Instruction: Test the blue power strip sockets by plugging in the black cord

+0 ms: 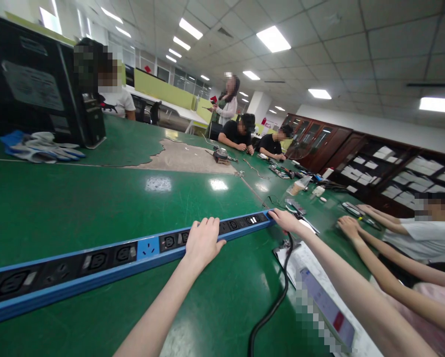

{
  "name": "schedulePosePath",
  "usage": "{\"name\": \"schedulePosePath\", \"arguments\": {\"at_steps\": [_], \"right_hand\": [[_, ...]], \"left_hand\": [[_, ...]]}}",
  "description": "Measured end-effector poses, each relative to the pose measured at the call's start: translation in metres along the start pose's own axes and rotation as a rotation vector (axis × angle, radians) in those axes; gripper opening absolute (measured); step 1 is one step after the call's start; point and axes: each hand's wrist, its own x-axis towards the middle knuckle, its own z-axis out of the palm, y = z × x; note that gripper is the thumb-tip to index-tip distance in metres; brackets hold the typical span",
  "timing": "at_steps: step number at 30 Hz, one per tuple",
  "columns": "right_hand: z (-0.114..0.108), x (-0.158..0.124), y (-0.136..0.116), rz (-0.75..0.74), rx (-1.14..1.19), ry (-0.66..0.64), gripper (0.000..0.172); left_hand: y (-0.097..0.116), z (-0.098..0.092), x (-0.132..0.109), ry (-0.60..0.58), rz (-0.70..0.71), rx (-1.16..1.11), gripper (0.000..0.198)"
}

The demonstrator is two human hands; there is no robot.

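A long blue and black power strip [125,254] lies slantwise on the green table [95,208], running from the left edge to the middle. My left hand [203,240] is laid over its middle, fingers wrapped over the far edge and thumb on the near side. At the strip's far right end, my right hand [284,220] grips the tip, where the fingers partly hide it. A thick black cable [282,297] drops from that end and curves toward the near edge. Several sockets and one blue socket panel face up.
Near my right forearm are a clipboard with paper [282,255] and a phone [326,307]. Work gloves [41,146] lie by a black computer case [39,84]. A tape measure [220,154] rests on the torn patch. Other people sit around the table; a person's hands [349,228] rest at right.
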Motion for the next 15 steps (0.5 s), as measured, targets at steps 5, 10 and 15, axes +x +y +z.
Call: {"name": "schedulePosePath", "arguments": {"at_steps": [5, 10, 15], "right_hand": [[0.005, -0.006, -0.002, 0.050, -0.109, 0.149, 0.062], [0.007, 0.002, 0.004, 0.011, -0.133, 0.098, 0.060], [0.007, 0.007, 0.005, -0.081, -0.238, 0.009, 0.048]], "left_hand": [[-0.001, -0.001, 0.001, -0.003, -0.013, -0.005, 0.051], [-0.002, -0.001, 0.000, -0.002, -0.011, -0.013, 0.055], [-0.002, 0.000, 0.000, -0.002, -0.019, -0.019, 0.055]]}}
